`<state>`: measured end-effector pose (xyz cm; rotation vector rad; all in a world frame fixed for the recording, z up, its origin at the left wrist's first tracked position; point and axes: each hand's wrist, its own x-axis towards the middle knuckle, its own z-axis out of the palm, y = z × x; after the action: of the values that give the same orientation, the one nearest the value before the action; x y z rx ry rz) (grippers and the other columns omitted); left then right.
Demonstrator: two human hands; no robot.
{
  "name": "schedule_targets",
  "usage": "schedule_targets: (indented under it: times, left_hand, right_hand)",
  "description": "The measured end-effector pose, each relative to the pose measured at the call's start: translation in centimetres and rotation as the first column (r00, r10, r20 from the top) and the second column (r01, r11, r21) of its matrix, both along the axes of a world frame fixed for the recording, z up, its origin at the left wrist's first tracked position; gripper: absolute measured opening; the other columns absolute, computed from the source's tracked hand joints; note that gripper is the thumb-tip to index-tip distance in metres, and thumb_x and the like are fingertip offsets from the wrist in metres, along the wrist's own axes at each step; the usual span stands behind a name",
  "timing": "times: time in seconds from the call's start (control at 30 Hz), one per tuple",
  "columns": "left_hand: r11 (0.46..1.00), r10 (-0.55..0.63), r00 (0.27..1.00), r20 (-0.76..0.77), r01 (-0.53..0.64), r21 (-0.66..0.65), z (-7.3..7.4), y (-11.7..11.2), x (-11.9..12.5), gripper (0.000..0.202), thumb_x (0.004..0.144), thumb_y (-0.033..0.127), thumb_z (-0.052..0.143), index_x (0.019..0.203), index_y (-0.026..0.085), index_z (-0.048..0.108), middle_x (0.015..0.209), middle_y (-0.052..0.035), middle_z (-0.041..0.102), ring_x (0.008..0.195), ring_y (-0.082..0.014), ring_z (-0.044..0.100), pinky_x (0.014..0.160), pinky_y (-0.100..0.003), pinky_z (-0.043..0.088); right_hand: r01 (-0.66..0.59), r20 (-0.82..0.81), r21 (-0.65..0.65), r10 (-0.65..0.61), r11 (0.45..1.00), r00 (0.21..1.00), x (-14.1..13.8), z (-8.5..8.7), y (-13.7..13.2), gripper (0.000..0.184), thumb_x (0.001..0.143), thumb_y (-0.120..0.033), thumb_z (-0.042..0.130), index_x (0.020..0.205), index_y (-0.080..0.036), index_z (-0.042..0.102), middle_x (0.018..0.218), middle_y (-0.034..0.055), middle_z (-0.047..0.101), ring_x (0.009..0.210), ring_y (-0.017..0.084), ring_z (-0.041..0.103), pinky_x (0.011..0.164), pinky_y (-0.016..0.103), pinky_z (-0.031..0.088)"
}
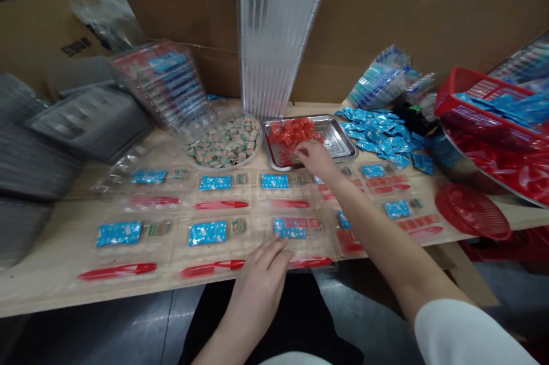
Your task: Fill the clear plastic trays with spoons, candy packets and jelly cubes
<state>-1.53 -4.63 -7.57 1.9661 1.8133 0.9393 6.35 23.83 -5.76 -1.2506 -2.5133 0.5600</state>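
Note:
My right hand (pixel 315 159) reaches across the wooden table to the edge of a pile of small red pieces (pixel 291 139) in a steel tray (pixel 338 136). Its fingertips touch the pile, and I cannot tell whether they hold any. My left hand (pixel 257 279) rests its fingertips on a clear plastic blister tray (pixel 257 227), close to a blue sachet (pixel 289 229) with several red pieces beside it. Further sachets and long red plastic items (pixel 214 266) lie in neighbouring compartments. A round plate of small green and orange pieces (pixel 225 142) stands left of the steel tray.
Loose blue sachets (pixel 381 136) lie right of the steel tray. A red basket (pixel 480 99) and a red round sieve (pixel 472 210) stand at the right. Stacks of clear trays (pixel 274 27) and grey trays (pixel 86 122) rise at the back and left, against cardboard (pixel 407 10).

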Motion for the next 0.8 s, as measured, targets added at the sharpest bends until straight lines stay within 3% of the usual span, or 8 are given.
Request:
schedule_targets:
  times: [0.07, 0.13, 0.23, 0.3, 0.43, 0.57, 0.7, 0.8]
  left_hand:
    - [0.998, 0.066, 0.98, 0.186, -0.068, 0.005, 1.1, 0.6, -0.5, 0.026, 0.086, 0.011, 0.048, 0.106, 0.022, 0.06, 0.114, -0.0057, 0.064, 0.111, -0.0203, 0.056, 0.096, -0.039, 0.046]
    - [0.985, 0.172, 0.88, 0.443, -0.164, -0.058, 2.3, 1.9, -0.9, 0.024, 0.087, 0.017, 0.05, 0.108, 0.023, 0.06, 0.109, -0.0055, 0.065, 0.104, -0.0184, 0.059, 0.094, -0.037, 0.047]
    - [0.966, 0.258, 0.511, 0.82, -0.128, -0.224, 3.5, 4.5, -0.9, 0.027, 0.087, 0.028, 0.052, 0.112, 0.019, 0.057, 0.104, -0.0077, 0.066, 0.096, -0.0184, 0.063, 0.086, -0.034, 0.05]
    - [0.958, 0.283, 0.268, 0.921, -0.029, -0.285, 4.0, 5.7, -0.5, 0.027, 0.084, 0.033, 0.055, 0.105, 0.016, 0.059, 0.095, -0.0074, 0.068, 0.088, -0.0178, 0.065, 0.079, -0.031, 0.052]
    - [0.926, 0.373, 0.055, 0.926, 0.041, -0.376, 4.2, 5.4, 0.4, 0.022, 0.074, 0.032, 0.069, 0.084, 0.015, 0.059, 0.081, -0.0019, 0.066, 0.077, -0.0133, 0.065, 0.073, -0.025, 0.05]
    - [0.905, 0.419, -0.031, 0.907, 0.091, -0.415, 4.1, 4.2, 0.5, 0.024, 0.069, 0.031, 0.073, 0.073, 0.015, 0.056, 0.078, -0.0003, 0.064, 0.078, -0.0122, 0.064, 0.075, -0.023, 0.048]
    - [0.895, 0.439, -0.104, 0.893, -0.038, -0.444, 4.3, 4.2, 0.2, 0.028, 0.066, 0.03, 0.076, 0.07, 0.015, 0.053, 0.089, -0.0022, 0.067, 0.081, -0.0127, 0.065, 0.076, -0.023, 0.048]
    - [0.878, 0.466, -0.124, 0.876, -0.057, -0.475, 4.5, 4.3, 0.0, 0.029, 0.066, 0.032, 0.076, 0.071, 0.015, 0.052, 0.083, -0.0017, 0.068, 0.074, -0.0108, 0.065, 0.07, -0.021, 0.048]
  right_hand:
    - [-0.033, -0.277, -0.338, -0.066, 0.941, 0.959, 1.4, 1.0, -2.6, 0.022, 0.084, -0.034, 0.052, 0.085, -0.016, 0.065, 0.079, 0.0038, 0.063, 0.068, 0.013, 0.053, 0.064, 0.026, 0.041]
    - [-0.197, -0.48, -0.66, -0.206, 0.725, 0.853, 2.9, 2.2, -5.6, 0.025, 0.078, -0.04, 0.06, 0.085, -0.017, 0.065, 0.075, 0.0014, 0.061, 0.059, 0.01, 0.048, 0.057, 0.024, 0.039]
    - [-0.367, -0.517, -0.823, -0.302, 0.434, 0.801, 4.2, 3.6, -9.8, 0.024, 0.071, -0.039, 0.067, 0.081, -0.018, 0.064, 0.064, -0.0017, 0.056, 0.055, 0.009, 0.046, 0.051, 0.022, 0.037]
    - [-0.387, -0.513, -0.834, -0.295, 0.394, 0.806, 4.7, 3.9, -11.5, 0.023, 0.073, -0.039, 0.067, 0.079, -0.017, 0.063, 0.061, -0.003, 0.053, 0.054, 0.008, 0.046, 0.051, 0.021, 0.037]
    - [-0.382, -0.53, -0.763, -0.165, 0.522, 0.832, 5.3, 4.0, -13.1, 0.02, 0.078, -0.037, 0.063, 0.078, -0.016, 0.061, 0.069, -0.0021, 0.057, 0.062, 0.009, 0.05, 0.058, 0.022, 0.04]
    - [-0.446, -0.484, -0.669, 0.107, 0.594, 0.868, 4.7, 3.6, -11.4, 0.019, 0.083, -0.034, 0.056, 0.079, -0.016, 0.061, 0.073, -0.0004, 0.06, 0.067, 0.011, 0.054, 0.062, 0.024, 0.042]
    - [-0.161, -0.28, -0.202, 0.101, 0.966, 0.955, 1.6, 2.1, -5.2, 0.013, 0.083, -0.019, 0.052, 0.081, -0.015, 0.064, 0.078, 0.0028, 0.062, 0.075, 0.014, 0.056, 0.073, 0.027, 0.042]
    - [-0.091, -0.056, 0.074, 0.095, 0.993, 0.994, -1.3, 0.7, -0.5, 0.016, 0.08, -0.011, 0.053, 0.085, -0.015, 0.068, 0.087, 0.0068, 0.062, 0.087, 0.016, 0.056, 0.081, 0.029, 0.04]
